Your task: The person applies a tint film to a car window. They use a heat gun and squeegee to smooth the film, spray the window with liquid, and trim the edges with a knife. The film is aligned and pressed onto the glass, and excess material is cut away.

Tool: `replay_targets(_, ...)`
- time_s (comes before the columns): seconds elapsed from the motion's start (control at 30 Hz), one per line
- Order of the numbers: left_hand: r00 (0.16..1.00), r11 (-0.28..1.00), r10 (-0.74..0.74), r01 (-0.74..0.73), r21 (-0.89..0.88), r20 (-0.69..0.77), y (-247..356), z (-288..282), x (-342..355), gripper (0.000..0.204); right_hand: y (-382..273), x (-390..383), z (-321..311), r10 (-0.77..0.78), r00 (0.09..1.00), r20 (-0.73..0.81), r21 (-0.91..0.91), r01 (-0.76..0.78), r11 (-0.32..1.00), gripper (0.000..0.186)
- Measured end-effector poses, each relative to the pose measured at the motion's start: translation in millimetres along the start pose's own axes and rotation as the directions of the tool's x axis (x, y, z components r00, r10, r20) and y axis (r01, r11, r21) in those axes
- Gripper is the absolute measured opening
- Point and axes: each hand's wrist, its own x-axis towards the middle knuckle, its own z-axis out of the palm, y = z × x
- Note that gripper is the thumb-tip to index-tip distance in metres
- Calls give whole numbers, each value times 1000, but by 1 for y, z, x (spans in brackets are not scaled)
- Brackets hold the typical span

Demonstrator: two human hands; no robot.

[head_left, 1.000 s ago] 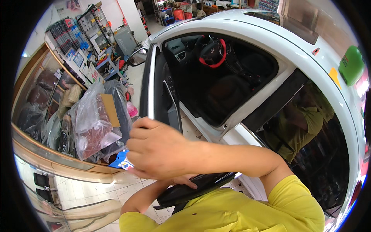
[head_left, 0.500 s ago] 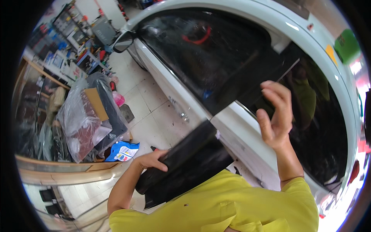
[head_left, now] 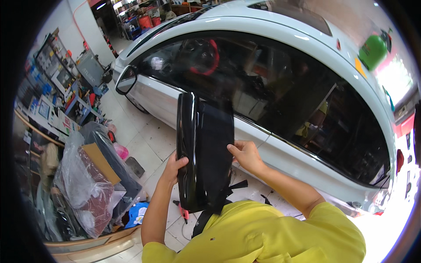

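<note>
A roll of glossy black film (head_left: 188,125) is held upright at my chest, with part of the sheet unrolled to the right. My left hand (head_left: 174,167) grips the roll's left side, its thumb on the front. My right hand (head_left: 244,155) pinches the sheet's right edge between thumb and fingers. Just beyond the film stands a white car (head_left: 154,98), its doors shut and its dark side windows (head_left: 285,87) reflecting the room. Dark film scraps (head_left: 238,184) show below my right hand.
Plastic-wrapped goods (head_left: 101,184) and a glass counter lie at left. Tool shelves and a grey machine (head_left: 91,68) stand behind. The tiled floor (head_left: 153,136) runs along the car. A green sprayer (head_left: 372,52) is by the roof at upper right. A pink-handled tool (head_left: 184,212) is low.
The front door has swung shut. The film has risen from low and tilted to upright before me. My right hand, open half a second ago, has taken hold of its right edge.
</note>
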Motion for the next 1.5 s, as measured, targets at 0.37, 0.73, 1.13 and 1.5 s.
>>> replay_targets(0.37,999,864,-27,10,-503,-25,-47,-78,52,56,-67,76,37,-162,987,-17,-473,135,871,33)
replay_targets(0.73,971,677,-191,25,-735,-142,-139,-121,76,69,-253,86,18,-427,847,316,-751,499,433,26)
replay_targets(1.13,942,689,-170,-96,-718,-289,-192,-247,66,74,-404,73,17,-390,906,163,-898,300,321,19)
replay_targets(1.5,789,570,-438,-128,-812,-431,-248,-305,57,107,-546,54,31,-674,667,319,-946,261,-190,21)
